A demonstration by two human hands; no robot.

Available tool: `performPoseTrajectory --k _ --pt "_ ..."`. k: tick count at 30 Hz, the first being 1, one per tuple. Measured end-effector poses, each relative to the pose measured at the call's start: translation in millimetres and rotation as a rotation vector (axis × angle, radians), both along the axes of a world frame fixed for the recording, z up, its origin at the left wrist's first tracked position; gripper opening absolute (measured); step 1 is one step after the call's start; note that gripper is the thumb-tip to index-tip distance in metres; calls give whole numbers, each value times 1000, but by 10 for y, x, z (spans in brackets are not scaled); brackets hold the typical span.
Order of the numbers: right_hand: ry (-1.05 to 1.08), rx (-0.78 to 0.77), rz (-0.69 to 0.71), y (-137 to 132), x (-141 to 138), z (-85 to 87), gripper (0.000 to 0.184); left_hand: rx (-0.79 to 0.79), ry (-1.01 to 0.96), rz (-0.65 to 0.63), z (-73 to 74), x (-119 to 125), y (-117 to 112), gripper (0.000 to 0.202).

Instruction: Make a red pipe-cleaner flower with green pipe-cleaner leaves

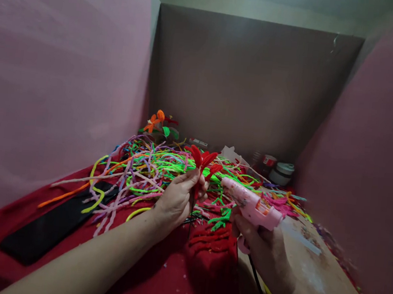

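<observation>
My left hand (179,194) pinches a red pipe-cleaner flower (202,159) by its base, petals fanned upward and a dark stem hanging below. To the right, my right hand (260,242) is wrapped around the handle of a pink hot glue gun (247,201). Its nozzle end points left toward the flower, with a gap between them. A black cord runs down from the gun. Beneath the hands lie red pipe-cleaner pieces (209,242) and a bent green piece (222,219) on the red cloth (169,275).
A large heap of colourful pipe cleaners (152,166) spreads behind the hands. At left lies a flat black object (51,225). Orange flowers (154,120) stand at the back; a lidded jar (282,174) is at back right. A tan board (313,267) lies at right. Pink walls flank both sides.
</observation>
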State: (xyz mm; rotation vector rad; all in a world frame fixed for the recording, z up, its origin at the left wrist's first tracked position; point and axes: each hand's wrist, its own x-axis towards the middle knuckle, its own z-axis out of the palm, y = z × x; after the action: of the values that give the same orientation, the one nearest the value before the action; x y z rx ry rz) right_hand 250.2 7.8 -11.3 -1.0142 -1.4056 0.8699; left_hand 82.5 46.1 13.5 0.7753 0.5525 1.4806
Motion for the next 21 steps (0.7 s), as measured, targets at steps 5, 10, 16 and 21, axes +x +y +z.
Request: performPoseTrajectory --k 5,10,16,21 --pt "-37 -135 -31 -34 -11 24 27 50 27 -33 -58 -3 26 23" --pt "-69 -137 -11 -31 -2 34 30 49 43 -43 -69 -5 26 21" --pt "-37 -136 -93 -47 -24 20 31 36 33 -41 -56 1 26 17" --pt "-29 -163 -89 -51 -32 44 32 64 42 -43 -71 -2 34 17"
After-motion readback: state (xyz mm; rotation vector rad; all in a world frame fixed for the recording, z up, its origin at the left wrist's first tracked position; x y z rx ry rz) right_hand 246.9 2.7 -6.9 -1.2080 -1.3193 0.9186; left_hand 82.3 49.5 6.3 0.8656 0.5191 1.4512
